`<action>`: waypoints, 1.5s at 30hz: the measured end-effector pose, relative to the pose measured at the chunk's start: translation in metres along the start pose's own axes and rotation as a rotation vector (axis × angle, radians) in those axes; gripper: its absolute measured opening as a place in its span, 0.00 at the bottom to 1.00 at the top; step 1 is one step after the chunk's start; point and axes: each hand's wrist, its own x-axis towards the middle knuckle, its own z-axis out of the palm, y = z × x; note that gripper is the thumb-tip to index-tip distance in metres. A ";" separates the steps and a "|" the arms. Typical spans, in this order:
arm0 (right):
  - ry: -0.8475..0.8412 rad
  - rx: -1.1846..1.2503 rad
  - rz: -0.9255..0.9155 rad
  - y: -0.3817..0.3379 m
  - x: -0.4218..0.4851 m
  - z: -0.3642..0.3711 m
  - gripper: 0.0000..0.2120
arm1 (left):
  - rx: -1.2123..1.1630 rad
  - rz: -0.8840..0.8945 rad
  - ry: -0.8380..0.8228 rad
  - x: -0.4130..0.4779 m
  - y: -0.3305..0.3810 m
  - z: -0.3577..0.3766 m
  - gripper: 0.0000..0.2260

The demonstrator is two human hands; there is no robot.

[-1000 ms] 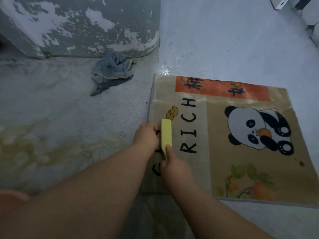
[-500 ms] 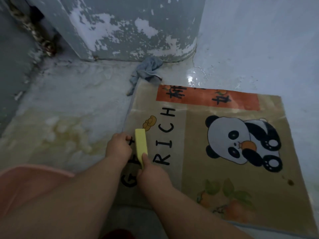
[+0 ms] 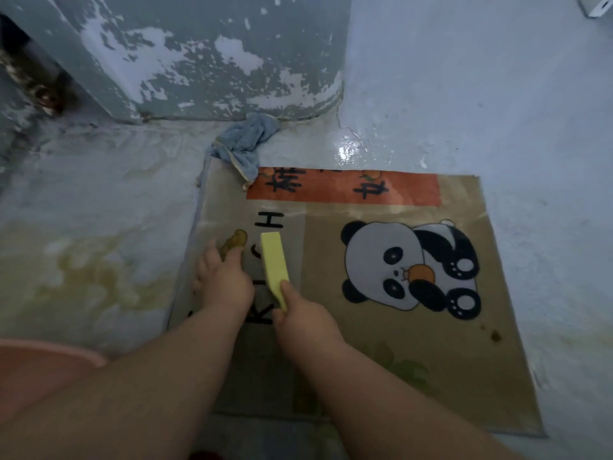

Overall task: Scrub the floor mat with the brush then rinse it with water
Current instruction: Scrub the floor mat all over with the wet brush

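Observation:
A tan floor mat [image 3: 414, 353] with a panda picture, an orange banner and black letters lies flat on the wet floor. My right hand [image 3: 305, 323] grips the near end of a yellow brush [image 3: 274, 263], which lies on the mat over the letters and points away from me. My left hand [image 3: 223, 280] rests on the mat just left of the brush, fingers spread flat near a small golden figure printed there.
A crumpled blue-grey cloth [image 3: 243, 144] lies at the mat's far left corner, against a peeling grey wall base [image 3: 212, 61]. A pink basin rim [image 3: 49, 356] shows at the lower left. Yellowish stains mark the wet floor [image 3: 93, 280] left of the mat.
The brush has slid farther up the mat toward the letter H. My left hand has opened flat on the mat. The view has shifted, so the mat sits lower and nearer.

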 end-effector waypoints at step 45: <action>-0.221 -0.344 0.009 0.032 -0.269 -0.416 0.25 | -0.207 -0.180 -0.334 -0.243 0.372 -0.230 0.20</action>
